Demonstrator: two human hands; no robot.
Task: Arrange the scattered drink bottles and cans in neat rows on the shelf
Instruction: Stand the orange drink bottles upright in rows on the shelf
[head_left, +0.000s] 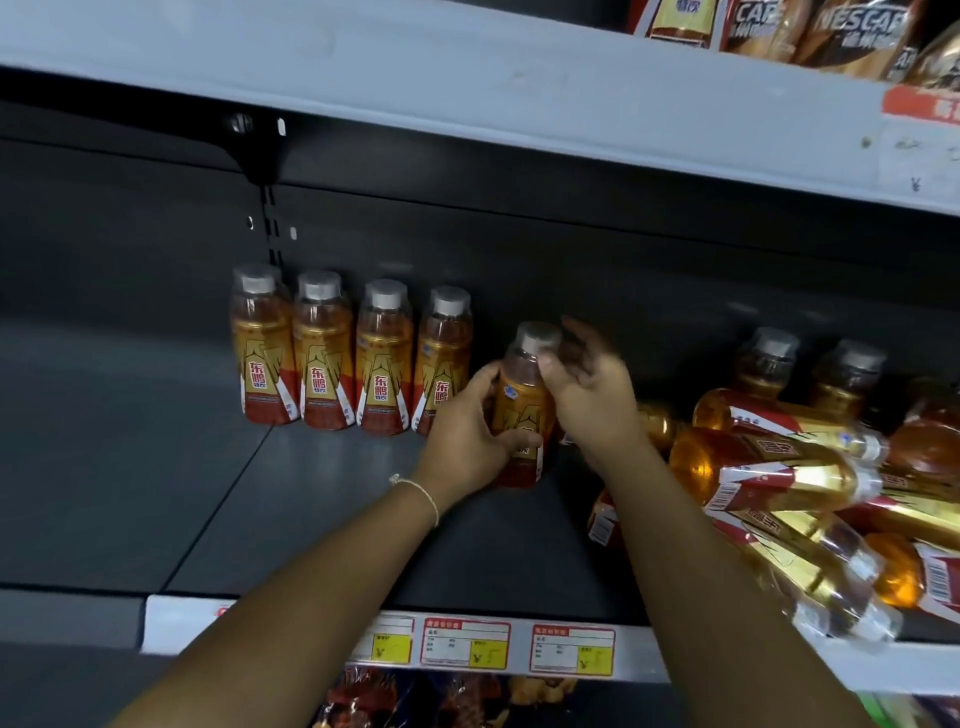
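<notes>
— Where is the bottle being handled?

— The held bottle (522, 410) stands upright on the grey shelf (322, 499), just right of a row of four upright bottles (353, 358) lined up along the back wall. The left hand (465, 434) wraps its fingers and thumb round the lower label. The right hand (584, 387) is up at the neck; its thumb touches just under the silver cap, while the other fingers spread loosely behind — whether they press the bottle I cannot tell, since motion blur softens them.

— And the rest of the stock?

— To the right, a heap of fallen bottles (789, 483) lies on its side, overlapping, with two standing bottles (810, 374) behind it near the back wall. A thin bracelet (421, 491) circles the left wrist. Price tags (519, 649) in red and yellow run along the shelf's front edge, and coffee packets (810, 31) sit on the shelf above.
</notes>
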